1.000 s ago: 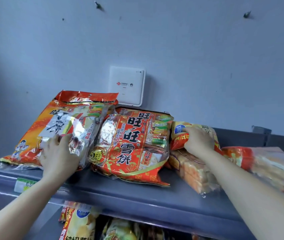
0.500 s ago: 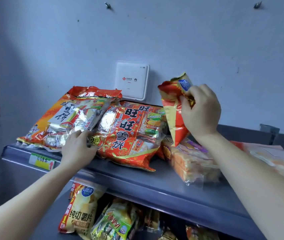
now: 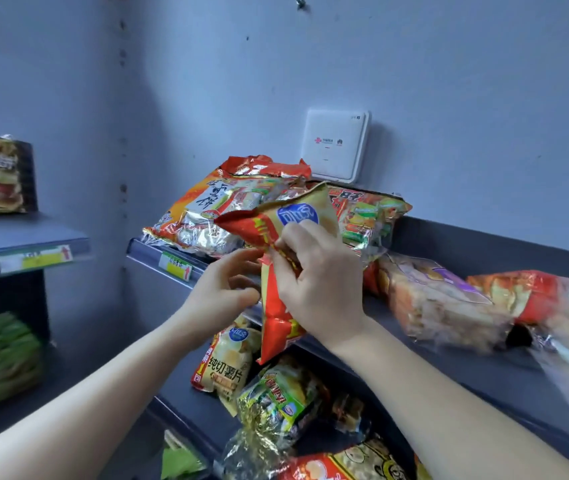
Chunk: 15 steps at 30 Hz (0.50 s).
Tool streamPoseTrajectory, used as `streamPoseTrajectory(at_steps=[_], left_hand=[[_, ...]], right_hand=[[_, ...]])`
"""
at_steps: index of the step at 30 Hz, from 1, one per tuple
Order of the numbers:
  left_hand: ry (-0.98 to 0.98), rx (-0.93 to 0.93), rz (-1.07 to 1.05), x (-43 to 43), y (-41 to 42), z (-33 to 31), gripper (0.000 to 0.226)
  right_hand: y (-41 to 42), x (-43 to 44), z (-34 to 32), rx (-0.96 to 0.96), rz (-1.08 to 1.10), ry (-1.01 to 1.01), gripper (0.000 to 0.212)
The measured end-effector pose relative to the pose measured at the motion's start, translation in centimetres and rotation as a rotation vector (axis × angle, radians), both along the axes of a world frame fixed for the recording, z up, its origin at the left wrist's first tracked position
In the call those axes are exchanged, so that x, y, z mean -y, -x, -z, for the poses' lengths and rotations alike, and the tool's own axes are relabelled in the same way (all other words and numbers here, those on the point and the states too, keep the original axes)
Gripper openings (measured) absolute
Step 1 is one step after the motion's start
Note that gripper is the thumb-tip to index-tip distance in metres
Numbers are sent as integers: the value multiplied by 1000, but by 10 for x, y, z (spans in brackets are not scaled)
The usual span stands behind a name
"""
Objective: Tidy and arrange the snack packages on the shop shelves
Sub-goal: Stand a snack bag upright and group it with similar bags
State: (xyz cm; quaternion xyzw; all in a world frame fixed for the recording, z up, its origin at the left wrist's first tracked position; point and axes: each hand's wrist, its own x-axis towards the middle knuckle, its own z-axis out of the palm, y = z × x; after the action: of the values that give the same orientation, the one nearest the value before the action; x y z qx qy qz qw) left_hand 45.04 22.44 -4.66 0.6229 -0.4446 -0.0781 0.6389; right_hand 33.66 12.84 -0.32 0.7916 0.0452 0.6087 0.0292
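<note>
Right hand is clamped round the middle of the red-and-yellow crinkly foil chip bag, held in mid-air before the grey metal shelf edge, long axis 12-to-6. Left hand is curled at its 9 o'clock side, can't tell if it's pinching or just touching. Matching yellow chip bag waits at 6 o'clock, one level down.

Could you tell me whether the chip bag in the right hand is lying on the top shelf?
No, the right hand grips the chip bag in the air in front of the top shelf's edge.
</note>
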Motion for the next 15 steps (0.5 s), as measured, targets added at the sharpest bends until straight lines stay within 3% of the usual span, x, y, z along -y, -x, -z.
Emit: streamPoseTrajectory(at_steps=[6,11,15], left_hand=[[-58,-151,332,-32,0,9,81],[20,-201,168,-47,-2,23,77],[124,-363,162,-75,-13,38,64]], right_hand=[[-11,-26,12,-40,-23,20,13],[-24,-54,20,-100,-111,-26,13],[-29,-75,31,-154,-312,-199,22]])
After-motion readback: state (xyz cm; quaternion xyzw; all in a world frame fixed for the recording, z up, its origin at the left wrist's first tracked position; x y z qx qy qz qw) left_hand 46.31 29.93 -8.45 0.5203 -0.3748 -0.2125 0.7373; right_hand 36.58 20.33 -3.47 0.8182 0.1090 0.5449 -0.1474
